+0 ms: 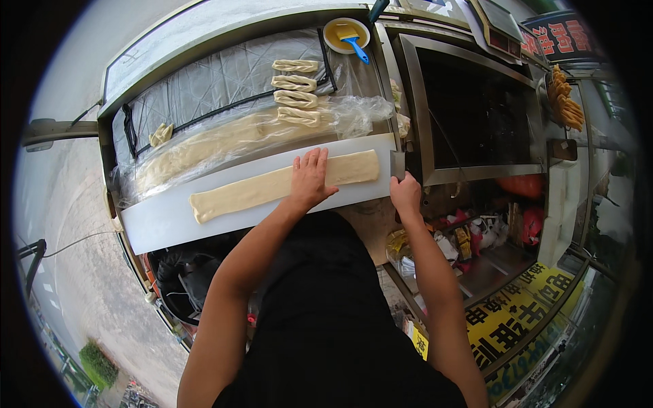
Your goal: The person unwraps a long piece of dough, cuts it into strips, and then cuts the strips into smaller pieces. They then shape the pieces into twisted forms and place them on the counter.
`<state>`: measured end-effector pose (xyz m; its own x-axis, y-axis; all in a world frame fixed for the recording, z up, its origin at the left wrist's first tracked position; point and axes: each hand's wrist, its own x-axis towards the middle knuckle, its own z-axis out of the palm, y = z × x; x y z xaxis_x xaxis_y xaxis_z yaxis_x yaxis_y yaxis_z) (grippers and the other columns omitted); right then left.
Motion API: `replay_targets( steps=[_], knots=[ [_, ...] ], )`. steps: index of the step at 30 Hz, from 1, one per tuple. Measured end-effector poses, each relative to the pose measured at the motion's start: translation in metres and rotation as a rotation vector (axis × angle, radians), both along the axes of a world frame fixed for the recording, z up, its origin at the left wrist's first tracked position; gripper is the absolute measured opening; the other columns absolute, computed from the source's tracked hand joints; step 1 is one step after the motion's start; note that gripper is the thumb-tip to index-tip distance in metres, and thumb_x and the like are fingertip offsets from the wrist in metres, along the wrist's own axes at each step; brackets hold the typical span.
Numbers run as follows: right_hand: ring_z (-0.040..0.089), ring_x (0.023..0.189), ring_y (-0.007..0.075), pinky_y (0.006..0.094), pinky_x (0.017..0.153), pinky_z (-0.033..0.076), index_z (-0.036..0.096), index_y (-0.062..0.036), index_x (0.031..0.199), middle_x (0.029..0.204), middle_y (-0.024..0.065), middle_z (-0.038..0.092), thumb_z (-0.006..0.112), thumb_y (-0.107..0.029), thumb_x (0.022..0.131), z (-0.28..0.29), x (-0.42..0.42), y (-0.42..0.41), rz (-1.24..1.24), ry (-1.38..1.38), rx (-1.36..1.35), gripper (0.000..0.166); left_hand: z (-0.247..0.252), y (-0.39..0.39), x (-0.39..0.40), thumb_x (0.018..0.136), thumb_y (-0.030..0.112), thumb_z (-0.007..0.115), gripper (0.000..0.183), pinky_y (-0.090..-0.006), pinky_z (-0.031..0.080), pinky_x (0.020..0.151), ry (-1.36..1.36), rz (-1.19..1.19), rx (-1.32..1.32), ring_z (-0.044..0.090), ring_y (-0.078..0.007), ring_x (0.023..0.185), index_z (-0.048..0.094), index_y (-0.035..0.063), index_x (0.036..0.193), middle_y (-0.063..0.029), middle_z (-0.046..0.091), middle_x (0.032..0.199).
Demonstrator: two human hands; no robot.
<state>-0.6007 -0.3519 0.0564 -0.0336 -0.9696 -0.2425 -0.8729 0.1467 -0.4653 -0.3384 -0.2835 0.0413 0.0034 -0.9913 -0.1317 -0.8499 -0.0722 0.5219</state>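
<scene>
A long flat strip of pale dough [245, 198] lies lengthwise on a white cutting board [158, 228]. My left hand [309, 179] rests palm down across the strip, fingers stretched out and gripping nothing. At the board's right end, my right hand [406, 193] is closed around the handle of a broad metal blade [397, 164], a cleaver or scraper; its handle is mostly hidden by the fingers. Behind the board, more dough [204, 145] lies under clear plastic film [357, 115]. Several folded dough pieces [296, 99] sit in a column beyond it.
A bowl [327, 45] of yellow liquid holds a blue-handled brush [357, 48]. A silver quilted cover [219, 71] lies behind the dough. To the right are a metal-framed vat [479, 107] with a dark interior and a container of fried dough sticks [563, 99].
</scene>
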Motion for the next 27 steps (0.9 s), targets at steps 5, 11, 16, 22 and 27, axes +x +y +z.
replay_targets(
  steps=[5,11,16,22,27],
  knots=[
    [0.064,0.093,0.0476,0.0506,0.086,0.052,0.065,0.0052,0.108,0.097,0.0299,0.068,0.056,-0.021,0.085,0.000,0.033,-0.011,0.120,0.140,0.194,0.036,-0.014,0.005,0.001,0.059,0.040,0.088,0.112,-0.0573,0.025,0.113,-0.097,-0.038,0.021,0.034,-0.0316,0.140,0.033,0.0039,0.149,-0.0139,0.036,0.151],
    [0.064,0.081,0.0482,0.0533,0.075,0.053,0.063,0.0026,0.091,0.082,0.0280,0.067,0.058,-0.022,0.086,-0.002,0.025,0.006,0.055,0.040,-0.063,0.025,-0.013,0.008,0.000,0.059,0.040,0.088,0.111,-0.0584,0.025,0.113,-0.081,0.001,0.043,0.034,-0.0299,0.140,0.033,0.0038,0.149,-0.0122,0.035,0.153],
    [0.063,0.074,0.0474,0.0555,0.068,0.051,0.061,0.0010,0.086,0.075,0.0261,0.066,0.058,-0.022,0.087,-0.005,0.039,0.042,0.117,0.021,-0.074,0.023,-0.007,0.007,0.001,0.063,0.041,0.086,0.109,-0.0597,0.026,0.113,-0.116,0.000,0.088,0.033,-0.0267,0.142,0.033,0.0041,0.150,-0.0106,0.035,0.154],
    [0.066,0.082,0.0464,0.0523,0.074,0.053,0.064,0.0037,0.089,0.082,0.0282,0.067,0.057,-0.018,0.085,-0.006,0.066,0.027,0.052,0.137,0.044,0.023,-0.009,0.006,0.001,0.062,0.040,0.087,0.110,-0.0578,0.024,0.114,-0.108,0.002,0.091,0.033,-0.0284,0.141,0.032,0.0037,0.150,-0.0119,0.034,0.153],
    [0.065,0.088,0.0476,0.0503,0.080,0.053,0.065,0.0084,0.097,0.090,0.0312,0.067,0.057,-0.015,0.082,0.004,0.078,-0.020,0.145,0.136,0.218,0.030,-0.005,0.005,0.000,0.062,0.041,0.087,0.111,-0.0592,0.024,0.114,-0.128,0.006,0.107,0.033,-0.0278,0.142,0.032,0.0036,0.150,-0.0120,0.034,0.154]
  ],
)
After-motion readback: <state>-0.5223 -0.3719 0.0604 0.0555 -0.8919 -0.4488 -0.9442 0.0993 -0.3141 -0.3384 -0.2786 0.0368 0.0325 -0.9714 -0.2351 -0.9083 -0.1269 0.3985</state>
